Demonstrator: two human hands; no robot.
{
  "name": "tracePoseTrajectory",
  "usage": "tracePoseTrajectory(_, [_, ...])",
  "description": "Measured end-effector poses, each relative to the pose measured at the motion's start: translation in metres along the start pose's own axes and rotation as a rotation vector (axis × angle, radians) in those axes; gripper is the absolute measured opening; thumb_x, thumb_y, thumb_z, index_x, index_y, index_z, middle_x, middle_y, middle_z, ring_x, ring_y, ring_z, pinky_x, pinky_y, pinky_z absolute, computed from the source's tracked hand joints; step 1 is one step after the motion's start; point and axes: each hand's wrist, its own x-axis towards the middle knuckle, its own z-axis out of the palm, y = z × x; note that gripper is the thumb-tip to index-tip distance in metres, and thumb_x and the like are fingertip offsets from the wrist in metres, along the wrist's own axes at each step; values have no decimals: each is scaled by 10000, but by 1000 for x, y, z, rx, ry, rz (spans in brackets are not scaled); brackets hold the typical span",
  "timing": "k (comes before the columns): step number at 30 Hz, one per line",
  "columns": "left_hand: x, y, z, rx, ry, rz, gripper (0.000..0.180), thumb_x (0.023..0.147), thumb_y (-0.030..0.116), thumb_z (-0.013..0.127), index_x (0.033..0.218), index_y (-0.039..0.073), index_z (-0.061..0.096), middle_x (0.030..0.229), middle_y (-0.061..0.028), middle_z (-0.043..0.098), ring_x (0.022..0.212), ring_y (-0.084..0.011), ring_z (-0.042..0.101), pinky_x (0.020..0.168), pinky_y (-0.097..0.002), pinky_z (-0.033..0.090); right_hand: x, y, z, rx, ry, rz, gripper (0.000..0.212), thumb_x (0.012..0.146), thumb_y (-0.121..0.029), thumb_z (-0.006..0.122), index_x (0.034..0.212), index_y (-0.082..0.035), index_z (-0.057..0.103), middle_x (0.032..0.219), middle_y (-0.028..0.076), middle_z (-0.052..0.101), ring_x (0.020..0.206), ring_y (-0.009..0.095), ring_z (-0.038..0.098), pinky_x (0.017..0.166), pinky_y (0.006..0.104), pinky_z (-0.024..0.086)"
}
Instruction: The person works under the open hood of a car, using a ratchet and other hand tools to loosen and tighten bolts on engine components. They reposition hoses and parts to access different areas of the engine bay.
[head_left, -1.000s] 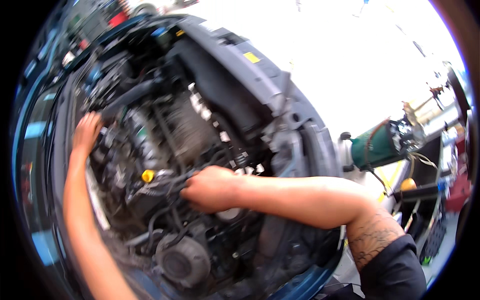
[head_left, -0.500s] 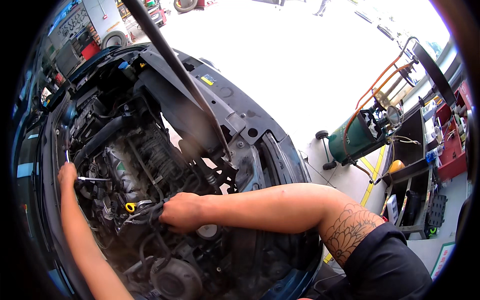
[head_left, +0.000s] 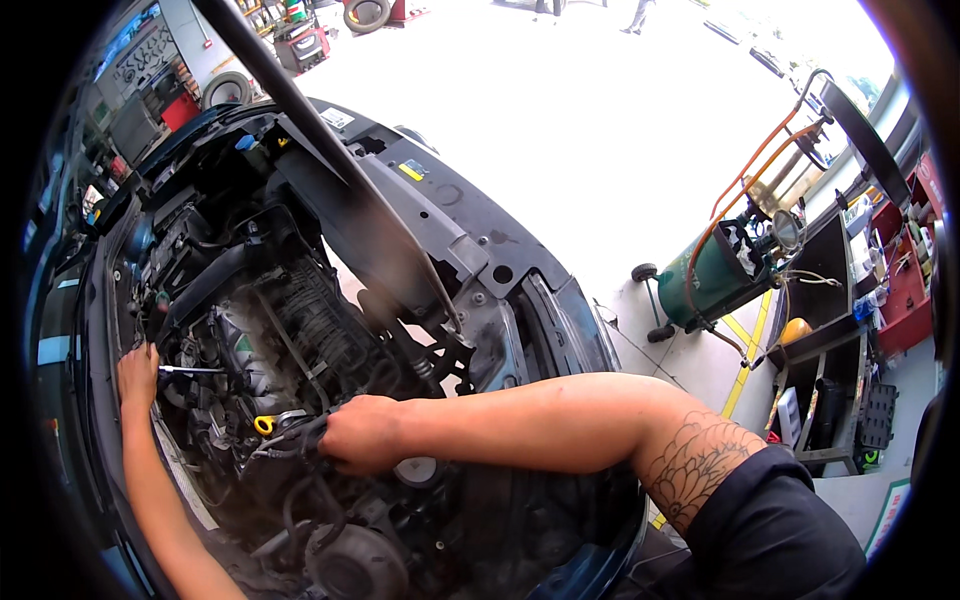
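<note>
Work on the exposed engine (head_left: 265, 345) appears to be under way: the engine bay (head_left: 105, 265) is standing open, and a metal rod (head_left: 192, 370) is already being held at its left edge. No part is being seen lifted clear, and the thick pipe (head_left: 212, 280) is lying in place toward the upper left corner of the bay. What is finished and what is remaining cannot be told.

The engine is filling the middle of the bay and is looking dark and dusty, with a ribbed block on its right side and a paler metal strip along its centre. A yellow ring (head_left: 264, 425) is standing out at its lower end.

By the left hand (head_left: 138, 378), the near end of the rod is being gripped with fingers closed around it. The rod is pointing toward the engine; whether its tip is touching anything cannot be told. The right hand (head_left: 362, 435) is being held curled, knuckles up, against dark hoses (head_left: 295, 437) between the yellow ring and a pale disc (head_left: 416, 469). Its fingertips are being hidden, so how far these are closing, and on what, cannot be told.
</note>
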Motion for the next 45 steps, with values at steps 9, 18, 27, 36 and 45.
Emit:
tracePoseTrajectory(9, [35,36,-17,-2,-258,-420,485,1047,408,446,1150,-5,679,1131,-263,693,1056,-454,656,897,-555,505,-3,5,-1,9,-16,22,226,854,-264,641,954,-77,720,877,178,716,871,397,701,785,509,566])
tracePoseTrajectory(18, [-8,24,-31,18,146,238,188,954,163,608,1027,13,696,947,-189,645,928,-373,566,858,-467,446,0,5,-1,11,0,3,235,866,-279,645,965,-81,721,879,179,715,869,405,697,789,511,565])
tracePoseTrajectory(27, [39,34,-8,68,-216,-497,562,1064,480,389,1074,27,721,1076,-224,718,1085,-429,662,949,-571,495,-2,4,-6,17,-24,12,240,862,-276,653,969,-71,715,885,186,714,878,405,697,795,511,561])
tracePoseTrajectory(36, [-13,53,-60,6,248,445,172,922,182,655,946,14,679,925,-172,685,1090,-354,596,1062,-510,396,-1,4,-5,14,-20,8,249,859,-281,660,979,-70,717,880,182,716,890,400,699,798,509,562])
tracePoseTrajectory(45, [36,55,-25,-10,-197,-418,595,1055,480,406,1069,-29,714,1143,-305,683,1097,-481,646,940,-565,506,0,8,-1,16,-42,35,249,872,-285,653,985,-74,722,886,187,718,897,401,697,810,512,558])
